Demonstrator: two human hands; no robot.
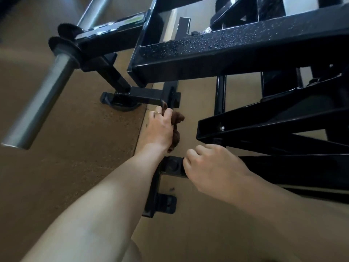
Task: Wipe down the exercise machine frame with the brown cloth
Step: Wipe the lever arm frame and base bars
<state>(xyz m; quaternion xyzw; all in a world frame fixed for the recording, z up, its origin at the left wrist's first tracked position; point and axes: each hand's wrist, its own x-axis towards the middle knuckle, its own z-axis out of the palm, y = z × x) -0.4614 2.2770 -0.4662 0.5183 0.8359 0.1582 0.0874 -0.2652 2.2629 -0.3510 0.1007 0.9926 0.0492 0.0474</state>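
Head view: the left hand (160, 127) is curled round the bunched brown cloth (176, 127), which sits near the centre, just at six o'clock from the low black steel cross-member (151, 95) of the black-painted exercise machine frame (245, 52). The cloth's top edge appears to touch that member's end bracket.

To do this step well, I judge the hand should press the cloth flat against the bar and draw it along the full length toward nine o'clock, wrapping round the edges so the undersides get wiped too. The wide upper beam at one o'clock is beaded with droplets and probably needs a pass after.

The right hand (211, 167), at five o'clock from the cloth, hangs loosely curled and holds nothing; its fingertips lie near the black floor bracket (171, 166), though contact cannot be told. A bare steel weight peg (39, 104) juts at nine o'clock over the tan floor (75, 167).
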